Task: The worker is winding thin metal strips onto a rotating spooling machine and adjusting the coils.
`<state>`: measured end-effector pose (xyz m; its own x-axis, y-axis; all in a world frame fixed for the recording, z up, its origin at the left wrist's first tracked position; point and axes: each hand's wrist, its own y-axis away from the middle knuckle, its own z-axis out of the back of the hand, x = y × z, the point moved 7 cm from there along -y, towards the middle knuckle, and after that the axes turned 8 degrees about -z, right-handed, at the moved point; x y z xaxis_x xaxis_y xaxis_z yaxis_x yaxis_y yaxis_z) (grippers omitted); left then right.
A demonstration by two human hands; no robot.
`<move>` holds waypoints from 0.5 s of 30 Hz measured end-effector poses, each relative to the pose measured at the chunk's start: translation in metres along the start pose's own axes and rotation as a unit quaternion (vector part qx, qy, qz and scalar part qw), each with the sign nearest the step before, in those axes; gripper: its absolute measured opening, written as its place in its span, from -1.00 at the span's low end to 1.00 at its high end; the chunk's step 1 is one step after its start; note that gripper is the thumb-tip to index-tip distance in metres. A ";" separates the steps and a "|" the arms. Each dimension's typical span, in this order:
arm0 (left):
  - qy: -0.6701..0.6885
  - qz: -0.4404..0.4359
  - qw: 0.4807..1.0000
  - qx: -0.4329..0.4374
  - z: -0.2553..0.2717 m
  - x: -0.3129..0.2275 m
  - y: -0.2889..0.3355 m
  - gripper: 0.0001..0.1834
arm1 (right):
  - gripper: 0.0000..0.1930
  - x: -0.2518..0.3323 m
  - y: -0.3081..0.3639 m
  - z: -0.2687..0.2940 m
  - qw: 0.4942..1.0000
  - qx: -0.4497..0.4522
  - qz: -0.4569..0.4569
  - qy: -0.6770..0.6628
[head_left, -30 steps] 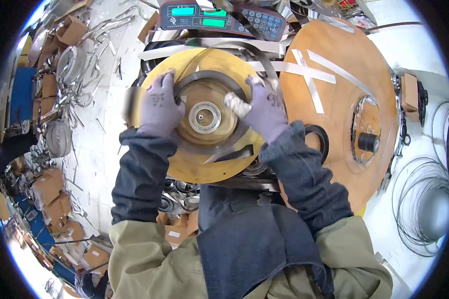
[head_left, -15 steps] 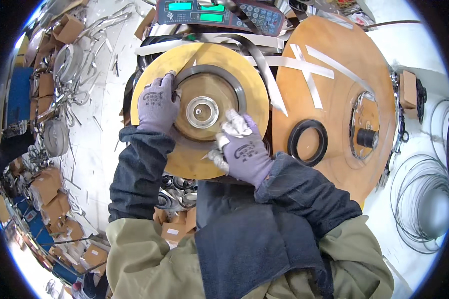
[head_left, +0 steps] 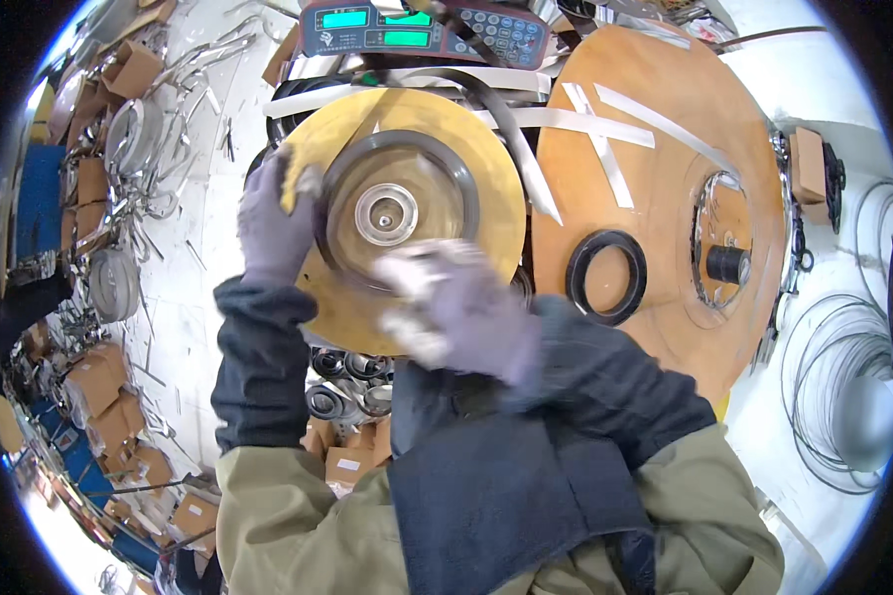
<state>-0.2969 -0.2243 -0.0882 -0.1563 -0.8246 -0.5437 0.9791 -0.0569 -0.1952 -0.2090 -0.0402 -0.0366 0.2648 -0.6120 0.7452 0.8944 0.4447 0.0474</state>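
Observation:
A round yellow disc (head_left: 486, 149) lies before me, with a dark ring of coiled strip (head_left: 464, 178) around its metal hub (head_left: 414, 215). At the disc's left rim is my left hand (head_left: 278, 223) in a grey-purple glove, thumb and fingers apart with yellow showing between them. My right hand (head_left: 466, 317), gloved with whitish fingertips, is over the disc's lower right, below the hub. Motion smears its fingers, so whether it holds anything is hidden. A dark strip (head_left: 362, 134) runs from the disc's far edge toward the coil.
Right of the disc stands a large orange-brown disc (head_left: 585, 178) bearing a black ring (head_left: 577, 283) and white strips (head_left: 605, 149). A weighing-scale panel (head_left: 456, 40) with green displays is at the far side. Cardboard boxes (head_left: 134, 69) and metal scraps lie leftward; coiled wire (head_left: 804, 397) lies rightward.
My left hand has moved leftward from the coil to the yellow disc's rim, its thumb spreading from the fingers. The right hand has shifted slightly left and is now blurred.

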 end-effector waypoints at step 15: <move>-0.090 -0.222 0.970 0.048 -0.027 -0.088 0.092 -0.72 | -0.47 -0.152 0.193 0.069 0.931 -0.073 -0.244 0.262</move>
<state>-0.1970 -0.1420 -0.0802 -0.5478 -0.7913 -0.2716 0.8300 -0.4731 -0.2954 -0.1018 0.1836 -0.0952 -0.0802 -0.9697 0.2307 0.9836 -0.0394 0.1762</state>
